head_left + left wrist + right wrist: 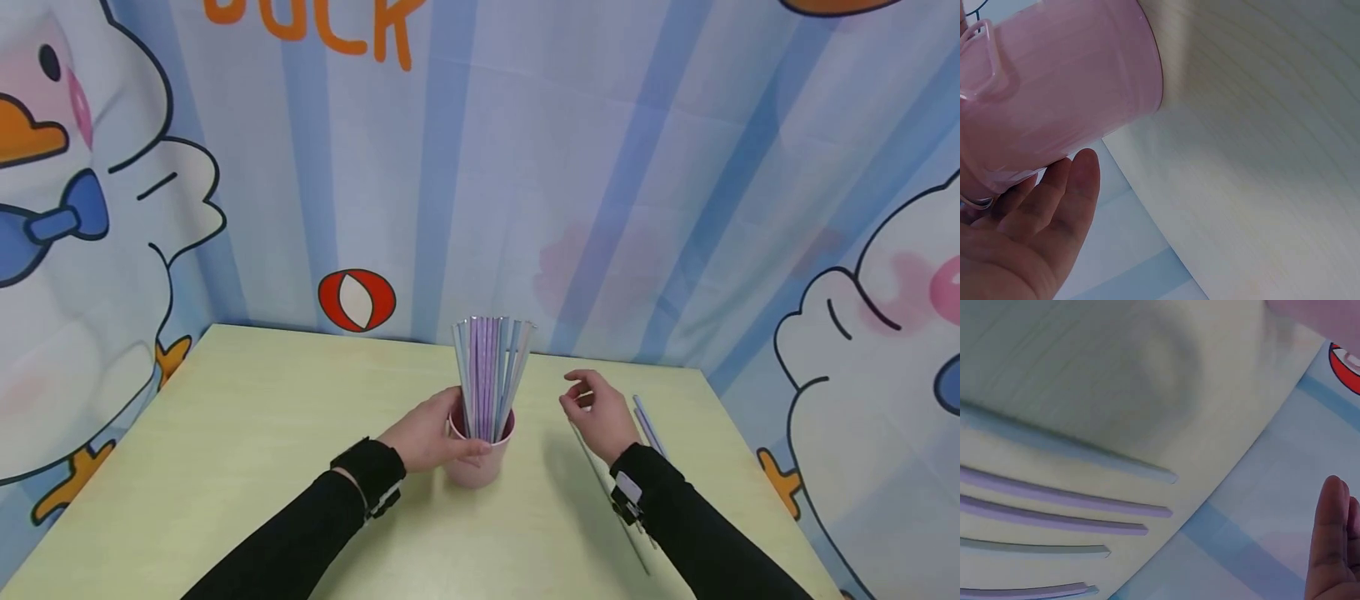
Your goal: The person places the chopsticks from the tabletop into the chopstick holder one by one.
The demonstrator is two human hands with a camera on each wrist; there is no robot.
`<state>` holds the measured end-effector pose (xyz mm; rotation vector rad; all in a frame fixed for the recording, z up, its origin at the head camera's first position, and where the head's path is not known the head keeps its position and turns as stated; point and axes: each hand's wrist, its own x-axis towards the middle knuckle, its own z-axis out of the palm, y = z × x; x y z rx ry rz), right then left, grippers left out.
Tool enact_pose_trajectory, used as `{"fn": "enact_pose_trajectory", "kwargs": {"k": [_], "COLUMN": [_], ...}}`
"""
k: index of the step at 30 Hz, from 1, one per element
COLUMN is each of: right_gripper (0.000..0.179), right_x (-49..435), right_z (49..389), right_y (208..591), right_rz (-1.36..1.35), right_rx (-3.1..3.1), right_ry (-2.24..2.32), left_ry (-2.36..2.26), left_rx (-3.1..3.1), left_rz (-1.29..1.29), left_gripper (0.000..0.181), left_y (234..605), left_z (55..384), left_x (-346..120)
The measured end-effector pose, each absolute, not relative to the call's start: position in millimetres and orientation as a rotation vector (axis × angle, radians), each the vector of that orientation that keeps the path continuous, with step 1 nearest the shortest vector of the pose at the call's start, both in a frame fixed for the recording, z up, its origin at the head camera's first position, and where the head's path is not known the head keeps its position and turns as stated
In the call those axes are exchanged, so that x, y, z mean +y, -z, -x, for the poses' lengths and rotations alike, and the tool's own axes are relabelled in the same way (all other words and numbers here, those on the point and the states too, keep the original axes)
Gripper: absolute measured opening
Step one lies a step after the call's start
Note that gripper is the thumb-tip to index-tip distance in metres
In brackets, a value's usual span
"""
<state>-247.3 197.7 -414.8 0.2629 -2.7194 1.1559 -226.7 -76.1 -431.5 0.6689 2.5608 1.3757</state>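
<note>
A small pink bucket (474,472) stands on the table, packed with several purple, blue and clear straws (491,375) that rise above its rim. My left hand (433,433) holds it from the left, thumb across the front and fingers round the far side. In the left wrist view, the fingers (1063,209) lie along the bucket wall (1079,75). To the right of the bucket, my right hand (602,414) hovers over the table with loosely bent fingers and nothing in them. Beneath and beside it lie loose straws, among them a pale blue straw (1085,450) and a purple straw (1072,495).
The pale wooden table (300,400) ends at a back edge against a striped blue cloth (495,167) printed with ducks. More loose straws, a grey-green straw (1041,549) and a purple straw (1035,592) over a blue one, lie roughly side by side on the right.
</note>
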Motion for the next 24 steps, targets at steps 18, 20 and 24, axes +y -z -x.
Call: {"fn": "enact_pose_trajectory", "kwargs": {"k": [18,20,24], "right_gripper": [0.032,0.032,0.032], "right_x": [238.4,240.1,240.7], "right_z": [251.9,252.6,253.1], "right_y": [463.0,467.2,471.9], "right_rz": [-0.231,-0.22,-0.223], "right_rx": [-3.065,-3.087,-3.095], "right_ry": [-0.534,-0.513,-0.494], "left_ry": [-1.374,-1.372,-1.365], "left_rx": [2.554,2.553,2.564], "left_rz": [-0.652,-0.655,-0.65], "left_gripper": [0.094,0.094,0.094], "left_y": [433.7,433.3,432.1], "left_z": [227.7,227.8,227.2], "left_x": [-76.4,-76.1,-76.1]}}
